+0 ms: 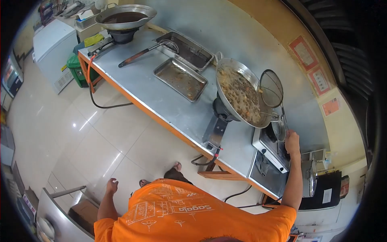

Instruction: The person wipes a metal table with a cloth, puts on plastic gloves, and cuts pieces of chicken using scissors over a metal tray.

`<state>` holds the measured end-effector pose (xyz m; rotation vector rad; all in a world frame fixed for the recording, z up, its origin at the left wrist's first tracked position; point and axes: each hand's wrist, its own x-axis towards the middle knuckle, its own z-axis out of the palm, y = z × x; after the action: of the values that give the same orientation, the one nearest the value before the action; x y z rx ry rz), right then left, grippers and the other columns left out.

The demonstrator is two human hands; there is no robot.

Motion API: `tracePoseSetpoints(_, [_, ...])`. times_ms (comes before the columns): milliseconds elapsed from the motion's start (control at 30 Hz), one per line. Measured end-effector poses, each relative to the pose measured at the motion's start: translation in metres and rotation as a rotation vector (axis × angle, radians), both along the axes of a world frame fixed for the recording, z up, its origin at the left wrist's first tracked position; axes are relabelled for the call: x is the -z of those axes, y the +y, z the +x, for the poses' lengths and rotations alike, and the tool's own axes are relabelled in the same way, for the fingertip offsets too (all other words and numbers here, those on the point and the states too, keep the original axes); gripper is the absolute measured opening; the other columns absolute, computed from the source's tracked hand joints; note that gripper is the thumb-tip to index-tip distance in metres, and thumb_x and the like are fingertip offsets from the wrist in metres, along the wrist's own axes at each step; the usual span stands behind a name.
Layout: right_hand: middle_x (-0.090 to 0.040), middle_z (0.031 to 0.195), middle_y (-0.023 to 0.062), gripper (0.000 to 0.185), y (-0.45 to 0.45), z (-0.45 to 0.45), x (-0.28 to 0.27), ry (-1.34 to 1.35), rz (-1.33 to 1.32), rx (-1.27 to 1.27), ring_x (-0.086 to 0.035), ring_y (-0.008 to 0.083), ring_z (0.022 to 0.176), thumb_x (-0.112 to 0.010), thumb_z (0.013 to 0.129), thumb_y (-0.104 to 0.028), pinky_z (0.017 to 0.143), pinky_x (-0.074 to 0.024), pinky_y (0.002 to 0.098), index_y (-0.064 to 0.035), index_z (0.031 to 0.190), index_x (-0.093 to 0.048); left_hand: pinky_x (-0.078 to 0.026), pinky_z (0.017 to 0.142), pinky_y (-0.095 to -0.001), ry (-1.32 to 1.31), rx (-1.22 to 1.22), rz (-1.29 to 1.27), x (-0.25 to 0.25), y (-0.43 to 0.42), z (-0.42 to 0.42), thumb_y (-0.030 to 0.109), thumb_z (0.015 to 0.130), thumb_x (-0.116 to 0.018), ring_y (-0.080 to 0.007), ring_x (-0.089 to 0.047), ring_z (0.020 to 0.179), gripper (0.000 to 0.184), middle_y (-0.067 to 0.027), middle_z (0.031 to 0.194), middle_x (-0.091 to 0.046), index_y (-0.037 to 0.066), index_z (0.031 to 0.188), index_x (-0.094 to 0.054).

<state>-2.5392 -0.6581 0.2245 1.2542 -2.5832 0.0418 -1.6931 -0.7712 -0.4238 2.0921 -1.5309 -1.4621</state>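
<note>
My right hand (pixel 292 142) is closed around the handle of a round wire strainer (pixel 271 88), whose mesh leans at the right rim of a large wok (pixel 259 121). Small pieces of food (pixel 242 94) bubble in oil inside this wok, which sits on a burner. Near the wok's lower right edge is a smaller strainer (pixel 278 130), close to my right hand. My left hand (pixel 112 185) hangs low over the floor at the left, fingers apart and slightly curled, holding nothing.
Two metal trays (pixel 180 79) (pixel 193 52) and a wire skimmer (pixel 141 55) lie on the metal table (pixel 161 108). A second wok (pixel 125 17) of dark liquid stands at the far left end. A small white stove (pixel 269 154) is at the right; a hose (pixel 89 76) hangs off the table's edge.
</note>
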Motion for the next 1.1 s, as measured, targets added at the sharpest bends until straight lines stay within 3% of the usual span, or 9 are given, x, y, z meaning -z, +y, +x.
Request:
tracePoseSetpoints(100, [-0.065, 0.089, 0.0324, 0.014, -0.006, 0.01, 0.018, 0.004, -0.074, -0.028, -0.064, 0.0516, 0.09, -0.052, 0.091, -0.003, 0.076, -0.0499, 0.0557, 0.0044, 0.089, -0.063, -0.057, 0.07, -0.0394, 0.143, -0.103, 0.116, -0.06, -0.043, -0.022, 0.019, 0.089, -0.064, -0.0286, -0.071, 0.075, 0.04, -0.0201, 0.089, -0.072, 0.003, 0.125, -0.062])
tracePoseSetpoints(200, [-0.065, 0.087, 0.0333, 0.013, -0.019, 0.026, 0.022, 0.008, -0.04, -0.02, -0.064, 0.052, 0.09, -0.053, 0.089, -0.002, 0.077, -0.0497, 0.0566, 0.0049, 0.087, -0.064, -0.055, 0.06, -0.0357, 0.199, -0.047, 0.018, -0.058, -0.086, -0.038, 0.016, 0.091, -0.062, -0.0218, -0.067, 0.063, 0.038, -0.0154, 0.083, -0.07, 0.003, 0.126, -0.061])
tracePoseSetpoints(400, [-0.066, 0.086, 0.0318, 0.013, -0.063, 0.007, 0.061, 0.116, 0.017, 0.021, -0.064, 0.0517, 0.09, -0.053, 0.087, -0.002, 0.078, -0.0507, 0.0586, 0.0036, 0.091, -0.064, -0.055, 0.059, -0.035, 0.267, 0.017, 0.008, -0.076, -0.159, -0.038, 0.015, 0.093, -0.06, -0.0218, -0.065, 0.062, 0.037, -0.0156, 0.084, -0.069, 0.004, 0.128, -0.06])
tracePoseSetpoints(567, [-0.067, 0.079, 0.0296, 0.022, -0.11, 0.028, 0.056, 0.168, -0.036, 0.046, -0.068, 0.048, 0.078, -0.053, 0.095, -0.012, 0.067, -0.0524, 0.0526, 0.0054, 0.095, -0.067, -0.051, 0.049, -0.0325, 0.23, -0.238, 0.103, -0.063, -0.178, 0.036, 0.012, 0.093, -0.059, -0.0189, -0.063, 0.06, 0.034, -0.0133, 0.083, -0.068, 0.005, 0.126, -0.06])
tracePoseSetpoints(667, [-0.066, 0.067, 0.0206, 0.023, -0.134, 0.019, 0.059, -0.082, -0.187, 0.205, -0.066, 0.0317, 0.054, -0.054, 0.097, -0.014, 0.048, -0.0484, 0.0433, 0.0048, 0.097, -0.067, -0.045, 0.045, -0.0312, 0.196, -0.284, 0.244, -0.05, -0.155, 0.086, 0.012, 0.094, -0.057, -0.0178, -0.059, 0.058, 0.029, -0.0106, 0.08, -0.067, 0.008, 0.123, -0.059])
tracePoseSetpoints(700, [-0.059, 0.058, 0.0101, 0.024, -0.166, 0.064, 0.04, -0.312, -0.293, 0.279, -0.054, 0.0162, 0.041, -0.053, 0.099, -0.016, 0.037, -0.0394, 0.0344, 0.0034, 0.102, -0.066, -0.043, 0.043, -0.031, 0.183, -0.262, 0.291, -0.047, -0.152, 0.101, 0.012, 0.095, -0.056, -0.0175, -0.057, 0.057, 0.027, -0.0096, 0.079, -0.066, 0.01, 0.121, -0.059])
tracePoseSetpoints(867, [-0.057, 0.065, 0.0049, 0.024, -0.22, 0.077, 0.034, -0.846, -0.672, 0.465, -0.048, 0.0114, 0.043, -0.049, 0.1, -0.013, 0.036, -0.0355, 0.0253, 0.0045, 0.11, -0.06, -0.037, 0.042, -0.0293, 0.284, -0.551, 0.54, -0.066, -0.205, 0.108, 0.016, 0.098, -0.048, -0.0151, -0.05, 0.053, 0.022, -0.0052, 0.075, -0.06, 0.014, 0.119, -0.055])
tracePoseSetpoints(1033, [-0.056, 0.075, 0.0013, 0.016, -0.285, 0.128, 0.0, -1.19, -1.001, 0.549, -0.047, 0.005, 0.054, -0.043, 0.101, -0.007, 0.041, -0.0373, 0.0189, 0.0015, 0.104, -0.057, -0.037, 0.043, -0.0291, 0.467, -0.359, 0.407, -0.016, -0.306, 0.119, 0.009, 0.098, -0.042, -0.0144, -0.05, 0.056, 0.029, -0.0049, 0.08, -0.059, 0.009, 0.126, -0.053])
tracePoseSetpoints(1100, [-0.059, 0.078, 0.0035, 0.015, -0.306, 0.141, 0.002, -1.291, -1.106, 0.476, -0.052, 0.0071, 0.058, -0.048, 0.099, -0.006, 0.043, -0.0389, 0.0215, 0.0041, 0.105, -0.059, -0.042, 0.048, -0.0304, 0.396, -0.294, 0.406, -0.029, -0.375, 0.125, 0.008, 0.097, -0.048, -0.0155, -0.056, 0.061, 0.032, -0.0073, 0.084, -0.063, 0.008, 0.128, -0.054])
